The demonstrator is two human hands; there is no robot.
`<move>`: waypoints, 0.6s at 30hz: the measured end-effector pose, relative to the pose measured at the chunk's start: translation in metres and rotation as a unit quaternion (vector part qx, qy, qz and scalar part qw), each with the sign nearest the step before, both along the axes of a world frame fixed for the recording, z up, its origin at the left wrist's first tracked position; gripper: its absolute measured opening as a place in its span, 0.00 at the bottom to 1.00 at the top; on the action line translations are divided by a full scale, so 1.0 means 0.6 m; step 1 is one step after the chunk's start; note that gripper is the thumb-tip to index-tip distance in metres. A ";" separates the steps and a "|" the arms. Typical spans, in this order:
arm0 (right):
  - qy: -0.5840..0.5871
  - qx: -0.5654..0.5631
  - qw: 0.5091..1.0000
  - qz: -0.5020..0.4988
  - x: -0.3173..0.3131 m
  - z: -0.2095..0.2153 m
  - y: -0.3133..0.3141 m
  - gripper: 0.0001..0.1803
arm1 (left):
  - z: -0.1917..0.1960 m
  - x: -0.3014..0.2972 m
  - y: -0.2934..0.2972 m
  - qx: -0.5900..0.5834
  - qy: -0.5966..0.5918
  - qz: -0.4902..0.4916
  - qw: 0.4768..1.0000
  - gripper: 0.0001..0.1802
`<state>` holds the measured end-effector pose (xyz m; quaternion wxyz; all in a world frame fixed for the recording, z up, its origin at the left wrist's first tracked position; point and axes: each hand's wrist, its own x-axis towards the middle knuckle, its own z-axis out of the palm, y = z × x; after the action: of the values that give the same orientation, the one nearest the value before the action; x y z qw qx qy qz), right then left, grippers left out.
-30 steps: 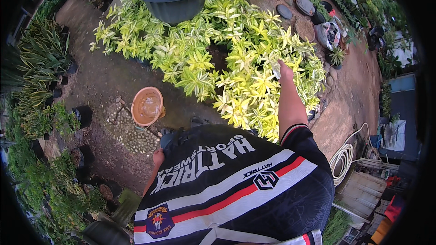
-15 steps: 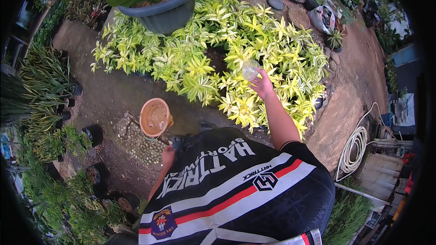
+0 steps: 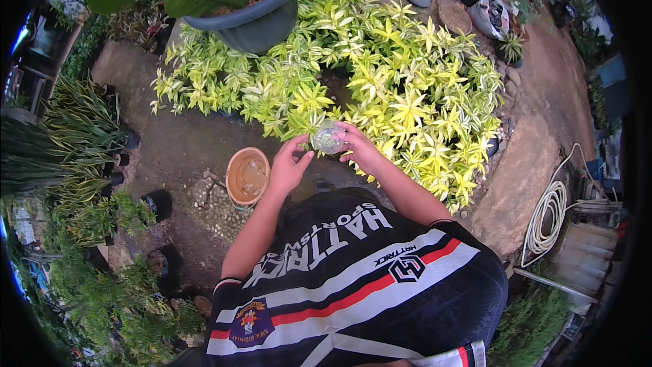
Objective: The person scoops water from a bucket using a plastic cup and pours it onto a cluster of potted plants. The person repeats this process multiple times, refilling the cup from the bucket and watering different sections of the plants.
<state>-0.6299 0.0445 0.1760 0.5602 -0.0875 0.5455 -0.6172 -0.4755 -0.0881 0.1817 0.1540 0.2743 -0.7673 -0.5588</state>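
My right hand (image 3: 361, 149) grips a clear, round plastic cup (image 3: 328, 138) in front of my body, its fingers curled round the right side. On the cup's other side my left hand (image 3: 291, 162) is raised, thumb and fingers apart. The left fingertips come close to the cup's rim; whether they touch it I cannot tell. Behind the cup spreads a bed of yellow-green leafy plants (image 3: 411, 105). Left of my left hand, an orange-brown plastic pot (image 3: 247, 177) sits on the ground with some murky water or residue inside.
A big grey planter (image 3: 255, 24) with broad leaves rises at the far side. Potted snake plants (image 3: 81, 129) line the left. At right lie a coiled pale hose (image 3: 545, 221) and a stone border (image 3: 513, 76). A white sack (image 3: 490, 17) stands at the far right.
My right hand has brought the clear cup leftward and nearer, off the plants. My left hand has come up from beside my body to the cup.
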 end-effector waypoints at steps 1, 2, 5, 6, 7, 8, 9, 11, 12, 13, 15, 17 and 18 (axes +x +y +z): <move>0.007 -0.002 1.000 0.009 0.007 0.006 0.000 0.26 | 0.010 -0.004 0.001 -0.015 0.003 -0.002 1.000 0.21; 0.007 -0.004 1.000 0.016 0.013 0.009 0.000 0.26 | 0.014 -0.005 0.002 -0.030 0.006 -0.004 1.000 0.21; 0.008 -0.004 0.999 0.033 0.026 0.007 0.002 0.25 | 0.015 0.000 0.004 -0.009 0.012 -0.009 1.000 0.18; 0.003 -0.010 0.999 0.036 0.028 0.003 0.003 0.25 | 0.014 0.003 0.005 0.000 0.006 -0.006 1.000 0.17; -0.002 -0.016 0.999 0.039 0.030 0.000 0.006 0.25 | 0.012 0.006 0.006 0.010 0.000 -0.004 1.000 0.16; -0.007 -0.022 0.999 0.041 0.031 -0.002 0.008 0.25 | 0.010 0.009 0.008 0.019 -0.006 -0.001 1.000 0.15; -0.003 -0.021 0.999 0.046 0.031 -0.003 0.009 0.25 | 0.008 0.011 0.012 0.032 0.009 0.002 0.999 0.14; 0.005 -0.019 0.998 0.056 0.032 -0.002 0.010 0.25 | 0.006 0.014 0.021 0.059 0.038 0.007 0.998 0.11; 0.006 -0.019 0.998 0.058 0.034 -0.001 0.011 0.25 | 0.008 0.014 0.024 0.050 0.038 0.014 0.998 0.10; 0.007 -0.020 0.998 0.059 0.036 0.001 0.012 0.25 | 0.012 0.014 0.027 0.042 0.037 0.021 0.998 0.09; 0.009 -0.019 0.998 0.058 0.038 0.004 0.014 0.25 | 0.011 0.015 0.029 0.038 0.050 0.032 0.998 0.08; 0.010 -0.017 0.998 0.053 0.042 0.006 0.015 0.25 | 0.003 0.017 0.028 0.047 0.075 0.040 0.995 0.07; 0.001 -0.029 0.999 0.045 0.041 0.001 0.017 0.25 | 0.003 0.016 0.030 0.034 0.082 0.048 0.995 0.07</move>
<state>-0.6052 0.0549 0.1764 0.5844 -0.1288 0.5235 -0.6065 -0.4659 -0.0704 0.1836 0.2337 0.2691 -0.7188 -0.5969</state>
